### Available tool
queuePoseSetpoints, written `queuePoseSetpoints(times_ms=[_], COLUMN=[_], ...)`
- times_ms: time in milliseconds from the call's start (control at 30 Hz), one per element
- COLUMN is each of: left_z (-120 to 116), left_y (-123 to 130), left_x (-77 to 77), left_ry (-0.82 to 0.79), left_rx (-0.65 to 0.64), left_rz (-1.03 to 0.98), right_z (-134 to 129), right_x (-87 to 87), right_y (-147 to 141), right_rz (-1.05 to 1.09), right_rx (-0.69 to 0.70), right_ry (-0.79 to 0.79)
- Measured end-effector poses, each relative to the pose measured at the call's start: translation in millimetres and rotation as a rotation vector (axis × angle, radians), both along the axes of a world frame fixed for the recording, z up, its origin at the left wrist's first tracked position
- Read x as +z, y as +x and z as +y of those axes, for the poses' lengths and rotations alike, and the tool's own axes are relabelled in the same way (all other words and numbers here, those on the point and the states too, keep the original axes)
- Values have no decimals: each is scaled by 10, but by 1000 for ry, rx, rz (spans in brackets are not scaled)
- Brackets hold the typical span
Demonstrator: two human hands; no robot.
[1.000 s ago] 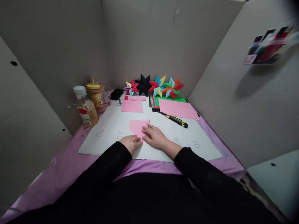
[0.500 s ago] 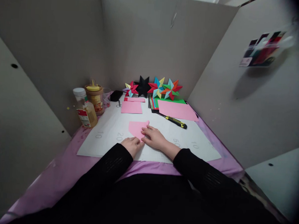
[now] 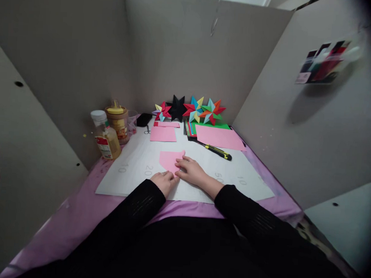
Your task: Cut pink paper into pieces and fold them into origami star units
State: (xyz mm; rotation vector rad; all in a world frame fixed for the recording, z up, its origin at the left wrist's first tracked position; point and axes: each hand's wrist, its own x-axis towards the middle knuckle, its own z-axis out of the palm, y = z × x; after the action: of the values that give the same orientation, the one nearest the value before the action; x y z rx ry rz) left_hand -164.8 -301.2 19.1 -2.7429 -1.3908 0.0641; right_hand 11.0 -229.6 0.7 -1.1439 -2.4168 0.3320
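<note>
A small pink sheet of paper (image 3: 168, 158), partly folded, lies on the white board (image 3: 134, 182) in front of me. My left hand (image 3: 164, 181) has its fingers bent and drawn together at the paper's lower corner. Along the right side, the fingers of my right hand (image 3: 192, 171) press on the paper, with their tips close to my left fingertips. The paper's lower right part is hidden under my fingers. Its upper right tip curls up a little.
A yellow-black utility knife (image 3: 215, 150) lies right of my hands. Behind are a pink square (image 3: 163, 134), a larger pink sheet (image 3: 219, 137), scissors (image 3: 147, 129) and folded paper stars (image 3: 177, 108). A bottle (image 3: 107, 137) and a jar (image 3: 118, 123) stand left.
Both hands stay on the pink paper, nearly in the same place. The camera view has tilted very slightly.
</note>
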Motion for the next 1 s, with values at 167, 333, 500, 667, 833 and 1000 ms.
queuePoseSetpoints(times_ms=[167,333,500,667,833,1000], left_z=[-6,-43,-98,-128,-82,-52], left_y=[46,74,62,7,-30,26], left_x=[38,59,43,-9,-70,-102], left_ry=[-9,-48,-66,-39,40,132], left_rx=[23,56,80,77,79,90], left_rz=[8,-2,-45,-84,-177,-160], right_z=[-2,-10,-10,14,23,40], right_x=[7,41,54,28,11,-1], right_y=[-2,-12,-20,-18,-16,-2], right_rz=[2,20,12,13,4,15], right_rx=[-21,-27,-42,-52,-53,-43], right_ry=[1,-17,-13,-18,-17,-15])
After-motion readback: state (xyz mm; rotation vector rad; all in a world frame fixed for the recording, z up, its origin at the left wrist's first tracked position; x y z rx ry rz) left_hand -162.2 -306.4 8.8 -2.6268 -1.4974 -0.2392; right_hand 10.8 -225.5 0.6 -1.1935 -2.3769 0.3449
